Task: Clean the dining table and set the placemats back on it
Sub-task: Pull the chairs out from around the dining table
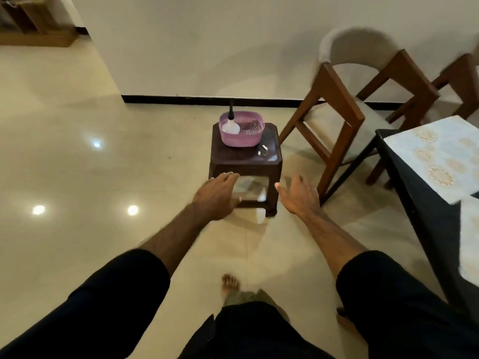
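A dark dining table [414,193] enters at the right edge with a pale patterned placemat [438,161] lying on its corner. A second pale mat [470,242] shows partly at the far right. A pink basket [242,139] holding a white spray bottle [230,124] and a cloth stands on a low dark stool [245,161] ahead of me. My left hand [217,195] and my right hand [298,195] stretch forward with fingers spread, holding nothing, in front of the stool and short of it.
Two wooden chairs with pale cushions [344,104] stand against the wall at the right, next to the table. Glossy tiled floor [77,164] spreads to the left. Two small white bits [262,149] lie on the stool top. My bare foot [230,285] steps forward below.
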